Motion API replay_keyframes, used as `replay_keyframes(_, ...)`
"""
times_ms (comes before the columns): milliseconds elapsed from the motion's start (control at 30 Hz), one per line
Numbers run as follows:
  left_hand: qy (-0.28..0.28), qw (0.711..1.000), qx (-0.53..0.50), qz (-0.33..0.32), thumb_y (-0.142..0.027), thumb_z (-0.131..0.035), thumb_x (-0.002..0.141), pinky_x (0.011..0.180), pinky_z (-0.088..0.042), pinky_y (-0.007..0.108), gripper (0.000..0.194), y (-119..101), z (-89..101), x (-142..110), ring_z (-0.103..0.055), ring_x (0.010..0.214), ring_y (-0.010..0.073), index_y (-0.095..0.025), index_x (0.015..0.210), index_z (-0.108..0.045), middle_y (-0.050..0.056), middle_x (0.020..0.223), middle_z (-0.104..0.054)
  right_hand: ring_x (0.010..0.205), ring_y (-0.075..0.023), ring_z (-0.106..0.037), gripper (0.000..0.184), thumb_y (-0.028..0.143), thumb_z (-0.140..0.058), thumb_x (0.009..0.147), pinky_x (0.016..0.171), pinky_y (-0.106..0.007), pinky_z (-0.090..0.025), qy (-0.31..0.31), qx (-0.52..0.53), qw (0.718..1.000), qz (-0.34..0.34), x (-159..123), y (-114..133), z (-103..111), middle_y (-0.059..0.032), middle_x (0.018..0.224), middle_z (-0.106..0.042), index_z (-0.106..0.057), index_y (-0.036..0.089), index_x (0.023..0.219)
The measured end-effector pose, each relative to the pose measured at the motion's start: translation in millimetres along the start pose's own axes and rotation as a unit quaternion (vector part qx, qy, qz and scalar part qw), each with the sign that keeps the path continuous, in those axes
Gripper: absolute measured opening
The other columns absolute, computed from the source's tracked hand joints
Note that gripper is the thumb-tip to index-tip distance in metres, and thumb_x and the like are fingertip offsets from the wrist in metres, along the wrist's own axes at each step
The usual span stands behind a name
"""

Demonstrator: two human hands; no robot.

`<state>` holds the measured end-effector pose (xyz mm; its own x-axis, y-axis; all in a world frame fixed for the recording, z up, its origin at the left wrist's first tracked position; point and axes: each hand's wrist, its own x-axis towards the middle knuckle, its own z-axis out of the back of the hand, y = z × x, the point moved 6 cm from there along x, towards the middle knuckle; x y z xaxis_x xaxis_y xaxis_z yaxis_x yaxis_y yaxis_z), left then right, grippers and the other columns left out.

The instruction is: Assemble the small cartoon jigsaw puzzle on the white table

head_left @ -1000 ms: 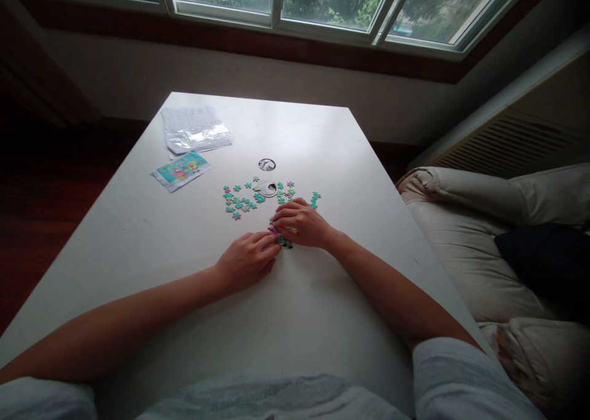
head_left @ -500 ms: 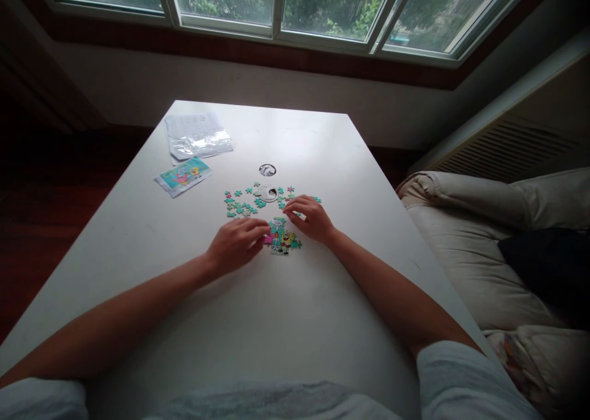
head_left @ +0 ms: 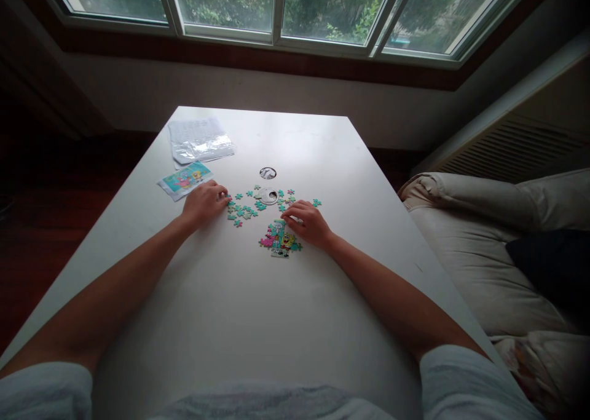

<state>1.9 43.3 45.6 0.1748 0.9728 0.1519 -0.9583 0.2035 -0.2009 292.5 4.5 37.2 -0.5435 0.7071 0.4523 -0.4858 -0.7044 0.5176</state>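
Observation:
My left hand (head_left: 206, 205) is at the left edge of the loose jigsaw pieces (head_left: 244, 212), its fingers drawn together at the tips on a small puzzle piece (head_left: 229, 196). Only a bit of that piece shows. A joined section of a cartoon jigsaw puzzle (head_left: 279, 240), with pink, yellow and teal figures, lies in front of me. Just above its upper right side rests my right hand (head_left: 306, 222), fingers loosely bent and thumb apart, with nothing visible between them. More loose pieces (head_left: 286, 197) lie beyond its fingertips.
Among the pieces is a round, pale table fitting (head_left: 269, 196) with a hole; a round opening (head_left: 268, 173) is behind it. A cartoon picture card (head_left: 185, 180) and clear plastic packaging (head_left: 200, 140) lie at the white table's (head_left: 258, 321) far left. A sofa (head_left: 461, 248) stands to the right.
My left hand has moved away from the joined puzzle, up and left to the loose pieces. Its pink left part is now uncovered. My right hand has barely shifted.

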Motion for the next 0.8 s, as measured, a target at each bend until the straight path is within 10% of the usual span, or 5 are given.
replay_keyframes(800,-0.016,0.996,-0.062,0.062,-0.031,-0.058,0.088,0.073,-0.046,0.03,0.019,-15.6,-4.8,3.6,-0.066,0.085,0.0201,-0.024,0.104,-0.066,0.003,0.098,-0.074,0.093,-0.0216,-0.062,0.019,0.033,-0.055,0.1,0.088,-0.037,-0.047,0.09,-0.013,0.994,0.056,-2.7,22.4,-13.9,-0.0063,0.097,-0.073,-0.072,0.025,0.096)
